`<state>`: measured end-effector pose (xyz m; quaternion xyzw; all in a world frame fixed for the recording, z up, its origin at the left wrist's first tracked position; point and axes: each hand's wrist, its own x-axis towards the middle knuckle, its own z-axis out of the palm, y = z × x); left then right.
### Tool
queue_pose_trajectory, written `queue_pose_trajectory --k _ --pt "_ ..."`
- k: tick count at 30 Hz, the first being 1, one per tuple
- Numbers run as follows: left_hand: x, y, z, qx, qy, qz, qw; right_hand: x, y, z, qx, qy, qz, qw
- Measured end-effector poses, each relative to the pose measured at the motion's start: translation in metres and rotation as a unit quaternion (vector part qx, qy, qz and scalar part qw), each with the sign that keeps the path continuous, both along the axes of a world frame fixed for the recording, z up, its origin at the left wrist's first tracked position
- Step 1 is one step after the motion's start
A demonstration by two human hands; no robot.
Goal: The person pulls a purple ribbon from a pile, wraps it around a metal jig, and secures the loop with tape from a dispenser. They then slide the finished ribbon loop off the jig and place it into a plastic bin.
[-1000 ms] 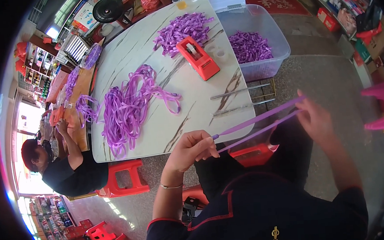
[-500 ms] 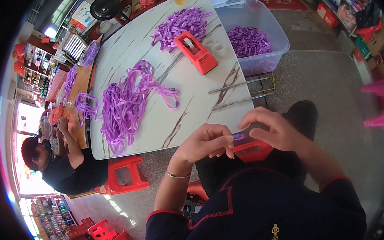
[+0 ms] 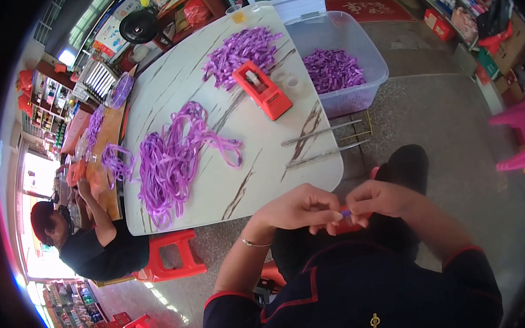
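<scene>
Over my lap, just off the table's near edge, my left hand (image 3: 298, 210) and my right hand (image 3: 382, 200) meet fingertip to fingertip. Pinched between them is a small purple folded ribbon piece (image 3: 345, 213), mostly covered by the fingers. On the table, a tangle of long purple ribbon loops (image 3: 169, 160) lies to the left. A heap of short folded purple ribbons (image 3: 241, 54) sits at the far side. Between that heap and my hands stands a red tape dispenser (image 3: 276, 105), with clear tape rolls (image 3: 292, 82) beside it.
A metal two-bar frame (image 3: 322, 158) juts over the right edge of the marbled table (image 3: 216, 197). Past that edge stands a clear plastic bin (image 3: 355, 101) of folded purple ribbons. At left a person (image 3: 98, 234) works at a wooden table, near a red stool (image 3: 172, 254).
My hands have come together, the right hand's fingers closing onto the small purple piece that the left held. The table and its things sit slightly lower in view.
</scene>
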<state>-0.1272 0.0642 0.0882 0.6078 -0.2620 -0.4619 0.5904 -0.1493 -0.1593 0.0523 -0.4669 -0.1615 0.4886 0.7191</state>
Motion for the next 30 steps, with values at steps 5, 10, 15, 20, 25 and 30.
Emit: queue_pose_trajectory --k 5,10,15,20,25,30 --pt "0.031 -0.025 -0.014 0.055 -0.393 0.116 0.911 0.005 -0.047 -0.006 -0.169 -0.124 -0.17 0.963" --pt "0.08 -0.031 -0.043 0.059 -0.336 0.295 0.893 0.042 -0.076 -0.056 -0.279 -0.202 -0.441 0.828" --pt "0.112 -0.045 -0.074 0.083 -0.315 0.323 0.889 0.085 -0.051 -0.096 -0.153 -0.233 -0.481 0.831" --pt "0.118 -0.053 -0.094 0.054 -0.338 0.337 0.877 0.092 -0.025 -0.125 -0.122 -0.225 -0.418 0.872" --pt "0.117 -0.061 -0.084 0.102 -0.407 0.314 0.852 0.081 -0.01 -0.129 -0.089 -0.169 -0.453 0.871" --pt "0.121 -0.066 -0.082 0.124 -0.422 0.307 0.844 0.078 -0.003 -0.124 -0.098 -0.191 -0.466 0.858"
